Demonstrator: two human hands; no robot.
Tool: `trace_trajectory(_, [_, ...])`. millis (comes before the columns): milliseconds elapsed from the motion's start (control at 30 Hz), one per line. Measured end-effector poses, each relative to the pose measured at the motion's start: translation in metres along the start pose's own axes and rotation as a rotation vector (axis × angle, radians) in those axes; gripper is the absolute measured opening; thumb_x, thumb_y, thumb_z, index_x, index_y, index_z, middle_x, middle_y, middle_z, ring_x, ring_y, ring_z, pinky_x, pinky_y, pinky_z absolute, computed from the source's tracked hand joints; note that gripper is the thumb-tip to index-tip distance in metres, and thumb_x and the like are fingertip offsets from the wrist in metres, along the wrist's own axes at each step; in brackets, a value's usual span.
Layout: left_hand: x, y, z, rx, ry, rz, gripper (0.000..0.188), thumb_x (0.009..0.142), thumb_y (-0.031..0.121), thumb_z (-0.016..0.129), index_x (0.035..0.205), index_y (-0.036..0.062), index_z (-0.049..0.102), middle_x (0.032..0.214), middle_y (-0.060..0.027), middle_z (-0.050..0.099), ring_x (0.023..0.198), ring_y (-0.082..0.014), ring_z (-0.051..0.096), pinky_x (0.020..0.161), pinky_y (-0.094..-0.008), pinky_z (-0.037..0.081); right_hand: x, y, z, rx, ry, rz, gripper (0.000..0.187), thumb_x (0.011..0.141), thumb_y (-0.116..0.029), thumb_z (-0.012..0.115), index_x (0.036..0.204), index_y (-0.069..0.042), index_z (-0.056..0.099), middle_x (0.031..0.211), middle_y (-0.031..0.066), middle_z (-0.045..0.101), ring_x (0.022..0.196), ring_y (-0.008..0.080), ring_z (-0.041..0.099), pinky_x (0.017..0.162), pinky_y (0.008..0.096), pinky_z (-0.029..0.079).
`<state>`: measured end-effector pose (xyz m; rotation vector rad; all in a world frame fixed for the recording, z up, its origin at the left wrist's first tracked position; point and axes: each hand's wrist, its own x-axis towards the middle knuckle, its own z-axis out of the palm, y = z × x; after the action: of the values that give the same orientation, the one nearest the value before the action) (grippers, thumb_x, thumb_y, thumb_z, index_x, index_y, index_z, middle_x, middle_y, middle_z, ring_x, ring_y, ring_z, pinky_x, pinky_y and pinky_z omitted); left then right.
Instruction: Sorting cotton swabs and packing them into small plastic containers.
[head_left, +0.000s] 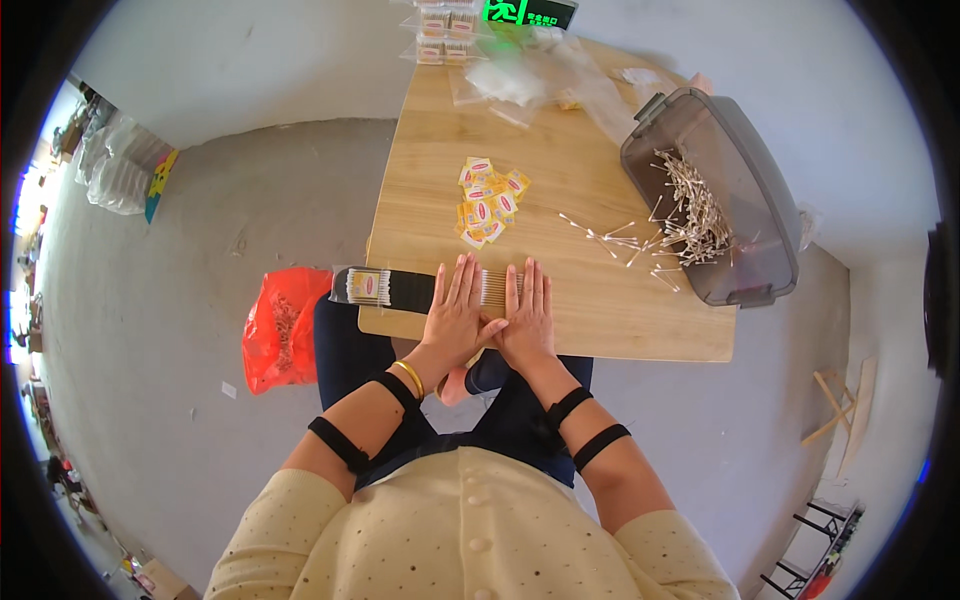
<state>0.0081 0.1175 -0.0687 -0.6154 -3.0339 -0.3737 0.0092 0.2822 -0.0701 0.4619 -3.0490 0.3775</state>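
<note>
Both of my hands lie flat near the table's front edge, fingers stretched out and pointing away from me. My left hand rests beside the end of a black strip. My right hand presses on a row of cotton swabs, laid side by side; part of the row shows between the hands, the rest is under them. My thumbs meet near the edge. At the strip's left end sits a clear bag of swabs with a yellow-and-white card. Beyond my hands is a loose pile of similar small cards.
A tilted grey translucent bin at the right holds many swabs, with loose swabs spilled before it. Clear plastic bags and stacked filled packs are at the back. A red plastic bag stands left of my leg.
</note>
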Motion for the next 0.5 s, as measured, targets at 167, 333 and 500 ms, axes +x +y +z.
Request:
trace_trajectory(167, [0.000,-0.005,0.000,-0.057,-0.004,0.018,0.095,0.100,0.064,0.039,0.156,-0.0122,0.023,0.166,-0.0292,0.018,0.158,-0.0383,0.011,0.127,-0.0559,0.005,0.001,-0.003,-0.005,-0.077,-0.063,0.004,0.094,0.095,-0.056,0.057,0.160,0.003,0.022,0.166,0.0313,0.014,0.156,0.0439,0.013,0.127,0.0535,0.012])
trace_trajectory(333, [-0.013,-0.034,-0.020,-0.230,0.056,-0.190,0.085,0.104,0.053,0.043,0.158,-0.0087,0.020,0.166,-0.0274,0.020,0.157,-0.0368,0.014,0.126,-0.0550,0.008,0.003,-0.004,-0.006,-0.021,-0.089,0.015,0.095,0.096,-0.054,0.058,0.161,0.001,0.017,0.167,0.0313,0.011,0.156,0.0446,0.011,0.127,0.0550,0.011])
trace_trajectory(500, [-0.068,-0.136,-0.053,-0.287,0.246,-0.573,0.070,0.109,0.042,0.042,0.158,-0.0050,0.025,0.165,-0.0259,0.025,0.155,-0.0379,0.021,0.126,-0.0523,0.014,0.002,-0.010,0.002,-0.001,-0.018,0.012,0.096,0.097,-0.058,0.055,0.162,0.001,0.015,0.167,0.0308,0.010,0.156,0.0448,0.009,0.127,0.0543,0.010])
